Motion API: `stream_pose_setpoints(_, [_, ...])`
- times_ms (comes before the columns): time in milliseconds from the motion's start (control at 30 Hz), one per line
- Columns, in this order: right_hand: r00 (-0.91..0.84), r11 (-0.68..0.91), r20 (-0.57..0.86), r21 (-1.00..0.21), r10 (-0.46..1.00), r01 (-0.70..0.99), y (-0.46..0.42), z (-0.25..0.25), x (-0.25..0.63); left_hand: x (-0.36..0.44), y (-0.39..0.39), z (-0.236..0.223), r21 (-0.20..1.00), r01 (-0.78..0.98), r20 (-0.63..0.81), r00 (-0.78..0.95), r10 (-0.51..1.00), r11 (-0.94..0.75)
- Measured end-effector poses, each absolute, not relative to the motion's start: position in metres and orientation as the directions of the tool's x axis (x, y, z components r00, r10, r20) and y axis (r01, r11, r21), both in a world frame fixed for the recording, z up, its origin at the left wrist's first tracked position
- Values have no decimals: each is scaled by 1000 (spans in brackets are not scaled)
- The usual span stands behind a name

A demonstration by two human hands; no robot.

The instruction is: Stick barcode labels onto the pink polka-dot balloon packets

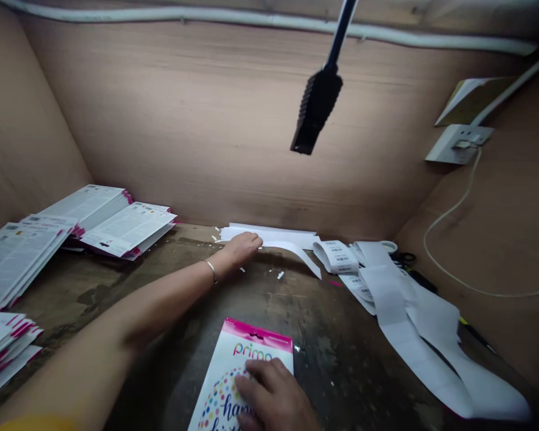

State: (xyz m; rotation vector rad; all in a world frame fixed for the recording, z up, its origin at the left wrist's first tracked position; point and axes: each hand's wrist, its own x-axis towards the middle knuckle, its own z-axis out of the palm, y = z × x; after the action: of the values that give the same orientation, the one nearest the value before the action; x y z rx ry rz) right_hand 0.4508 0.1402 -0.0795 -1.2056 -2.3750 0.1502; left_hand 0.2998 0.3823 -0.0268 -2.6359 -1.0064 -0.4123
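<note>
At the back of the table, my left hand (242, 249) reaches out with its fingers closed on a white paper strip (291, 247), whose free end curls off to the right. More white paper lies flat behind that hand, against the back wall. Nearer to me is a flat packet (218, 383) with a pink top edge, the print "primo" and a dotted balloon design. Over its lower right part rests my right hand (273, 395), fingers apart and slightly blurred. The packet's bottom runs out of view.
Stacks of white, pink-edged packets (130, 230) stand at left. Right lie a curled roll of barcode labels (341, 257), a long label backing strip (395, 323) and scissors (404, 258). A black plug (317, 108) hangs overhead. A white cable (424, 239) drops from a socket (458, 143).
</note>
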Motion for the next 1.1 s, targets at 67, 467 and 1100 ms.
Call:
stream_pose_setpoints(67, [-381,577,492,-345,782,740,144,-54,464,304,344,-17,-160,611,361,767,530,-775])
stream_pose_setpoints(467, [-196,-125,-173,-963,965,239,127,6,496,280,157,5,257,310,561,723,403,-915])
stream_pose_setpoints(1100, [-171,66,-61,-755,983,652,124,4,500,280,140,-4,961,-139,-212,185,959,239])
